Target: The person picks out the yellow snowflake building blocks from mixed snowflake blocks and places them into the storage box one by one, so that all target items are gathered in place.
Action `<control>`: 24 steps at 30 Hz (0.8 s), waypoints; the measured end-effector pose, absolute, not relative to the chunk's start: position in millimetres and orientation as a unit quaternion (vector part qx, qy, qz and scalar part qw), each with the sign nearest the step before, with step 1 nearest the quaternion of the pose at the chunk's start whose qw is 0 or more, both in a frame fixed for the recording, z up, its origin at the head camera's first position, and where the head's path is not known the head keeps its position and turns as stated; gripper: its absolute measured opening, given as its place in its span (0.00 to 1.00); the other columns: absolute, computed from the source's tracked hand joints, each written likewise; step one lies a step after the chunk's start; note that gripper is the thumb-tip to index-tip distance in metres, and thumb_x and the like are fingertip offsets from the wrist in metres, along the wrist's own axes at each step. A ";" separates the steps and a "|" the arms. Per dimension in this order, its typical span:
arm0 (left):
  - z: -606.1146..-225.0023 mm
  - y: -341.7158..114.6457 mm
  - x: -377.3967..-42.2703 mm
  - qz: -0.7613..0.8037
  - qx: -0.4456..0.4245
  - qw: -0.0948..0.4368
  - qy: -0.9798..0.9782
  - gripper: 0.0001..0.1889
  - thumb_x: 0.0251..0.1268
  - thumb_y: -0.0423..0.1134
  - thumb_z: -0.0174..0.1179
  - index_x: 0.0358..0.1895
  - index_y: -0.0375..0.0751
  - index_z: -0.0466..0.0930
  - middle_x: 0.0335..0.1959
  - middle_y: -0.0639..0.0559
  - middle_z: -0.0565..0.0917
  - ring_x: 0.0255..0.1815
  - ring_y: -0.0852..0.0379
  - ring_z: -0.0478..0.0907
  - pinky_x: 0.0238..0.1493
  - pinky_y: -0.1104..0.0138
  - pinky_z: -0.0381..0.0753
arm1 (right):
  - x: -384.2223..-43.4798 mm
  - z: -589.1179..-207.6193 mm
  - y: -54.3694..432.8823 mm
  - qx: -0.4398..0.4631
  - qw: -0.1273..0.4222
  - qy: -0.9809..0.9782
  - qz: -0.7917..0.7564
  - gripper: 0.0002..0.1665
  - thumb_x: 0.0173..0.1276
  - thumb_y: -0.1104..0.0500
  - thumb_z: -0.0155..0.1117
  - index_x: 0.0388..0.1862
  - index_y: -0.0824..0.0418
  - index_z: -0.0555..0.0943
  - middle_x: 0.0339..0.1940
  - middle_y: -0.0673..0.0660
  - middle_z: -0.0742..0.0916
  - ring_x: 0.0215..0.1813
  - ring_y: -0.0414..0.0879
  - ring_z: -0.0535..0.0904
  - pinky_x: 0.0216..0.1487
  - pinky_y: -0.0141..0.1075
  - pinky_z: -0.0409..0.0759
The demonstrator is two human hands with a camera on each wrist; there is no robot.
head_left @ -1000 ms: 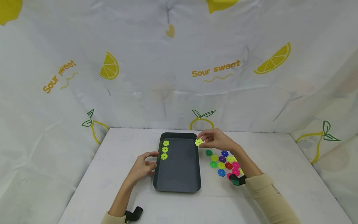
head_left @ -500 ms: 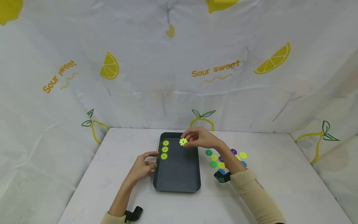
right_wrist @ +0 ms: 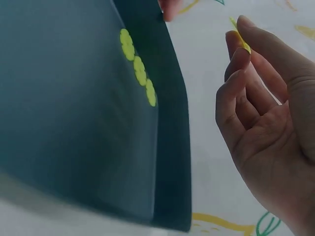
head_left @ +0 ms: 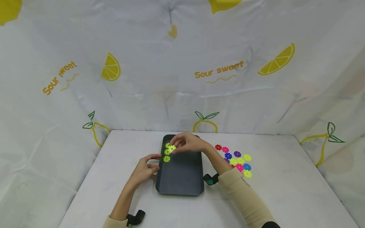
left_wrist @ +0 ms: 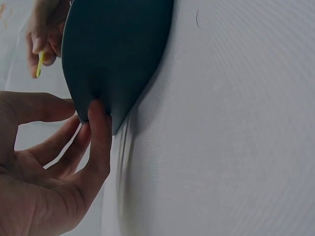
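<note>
My right hand (head_left: 187, 142) pinches a yellow snowflake building disc (head_left: 171, 148) between thumb and fingers, over the left part of the dark tray (head_left: 179, 180). In the right wrist view the pinched disc (right_wrist: 240, 37) shows nearly edge-on at the fingertips. Three more yellow discs (right_wrist: 139, 70) lie in a row along the tray's left inner wall; the held one partly overlaps them in the head view. My left hand (head_left: 145, 169) grips the tray's left edge, and in the left wrist view one fingertip (left_wrist: 97, 110) presses the tray's outer wall (left_wrist: 113, 54).
Right of the tray, a loose group of snowflake discs (head_left: 239, 167) in yellow, pink, red, blue and purple lies on the white table (head_left: 285, 190); my right forearm hides some of them. Behind the table hangs a lemon-print cloth (head_left: 159, 104).
My right hand has carried the yellow disc leftward, from the tray's right rim across to the row at its left side. The left hand and the tray stay in place.
</note>
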State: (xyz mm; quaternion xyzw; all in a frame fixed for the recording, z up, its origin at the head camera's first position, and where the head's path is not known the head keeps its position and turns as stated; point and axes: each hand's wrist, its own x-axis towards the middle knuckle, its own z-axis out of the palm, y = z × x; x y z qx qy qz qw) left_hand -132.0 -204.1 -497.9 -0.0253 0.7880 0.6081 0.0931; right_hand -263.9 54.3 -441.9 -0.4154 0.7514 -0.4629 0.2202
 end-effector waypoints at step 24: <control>-498.1 -206.5 -133.2 0.613 -0.015 0.095 0.784 0.28 0.68 0.25 0.62 0.72 0.37 0.78 0.71 0.34 0.80 0.49 0.48 0.92 0.38 0.57 0.94 | -265.1 -481.8 13.2 -0.409 0.342 0.750 -0.392 0.17 0.69 0.66 0.77 0.55 0.66 0.88 0.37 0.61 0.93 0.29 0.36 0.78 0.34 0.26 0.76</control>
